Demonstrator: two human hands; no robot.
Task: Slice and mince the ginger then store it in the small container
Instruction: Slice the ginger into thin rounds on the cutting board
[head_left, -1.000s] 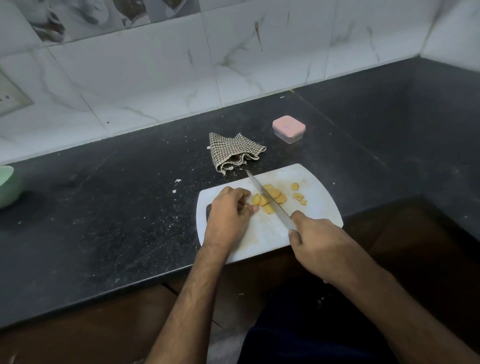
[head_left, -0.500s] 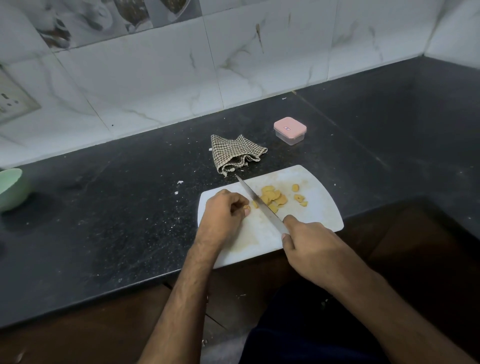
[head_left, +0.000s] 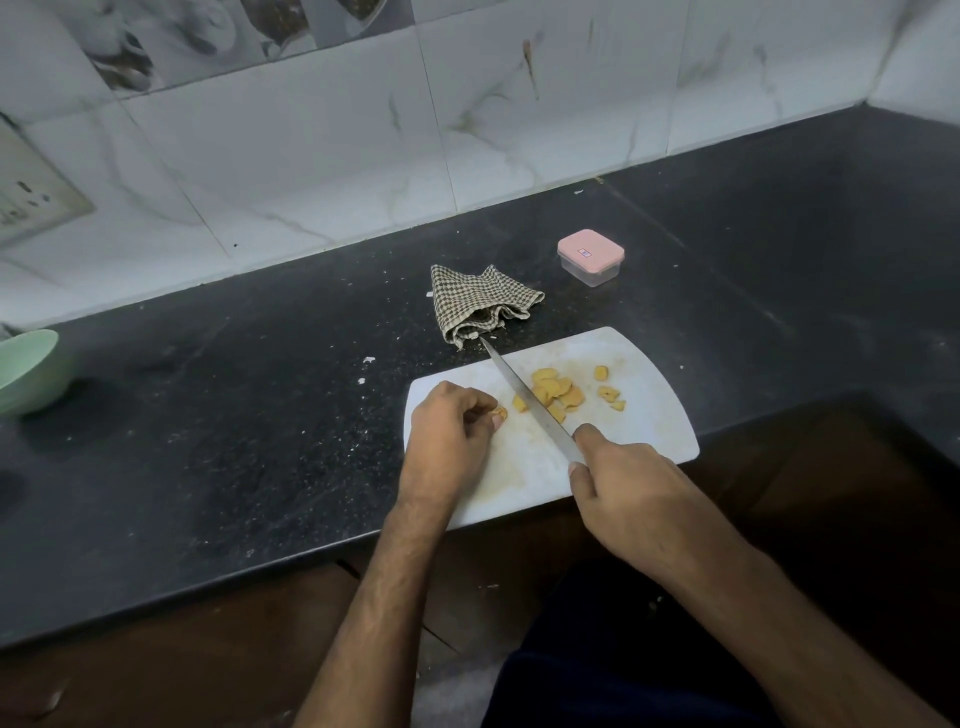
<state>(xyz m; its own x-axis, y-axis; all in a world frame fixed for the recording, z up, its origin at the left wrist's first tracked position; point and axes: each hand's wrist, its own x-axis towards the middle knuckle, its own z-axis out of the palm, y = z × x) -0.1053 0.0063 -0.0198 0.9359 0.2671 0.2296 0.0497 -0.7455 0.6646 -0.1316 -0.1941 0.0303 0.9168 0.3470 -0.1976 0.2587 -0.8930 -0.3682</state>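
A white cutting board (head_left: 654, 415) lies at the counter's front edge. On it sits a pile of yellow ginger slices (head_left: 558, 392), with a few more slices (head_left: 610, 395) to its right. My left hand (head_left: 449, 436) rests on the board's left part and pinches a small ginger end piece (head_left: 500, 414) in its curled fingers. My right hand (head_left: 631, 486) grips the handle of a knife (head_left: 524, 395), whose blade lies across the board just left of the pile, tip toward the cloth. The small container (head_left: 590, 257), clear with a pink lid on, stands behind the board.
A folded checked cloth (head_left: 480, 304) lies just behind the board's left corner. A pale green bowl (head_left: 26, 369) stands at the far left of the black counter (head_left: 208, 441). A tiled wall with a socket plate (head_left: 31, 197) runs along the back.
The knife blade has shifted left, away from the sliced pile, with its tip now near the cloth. My left hand has drawn back left with the ginger end piece.
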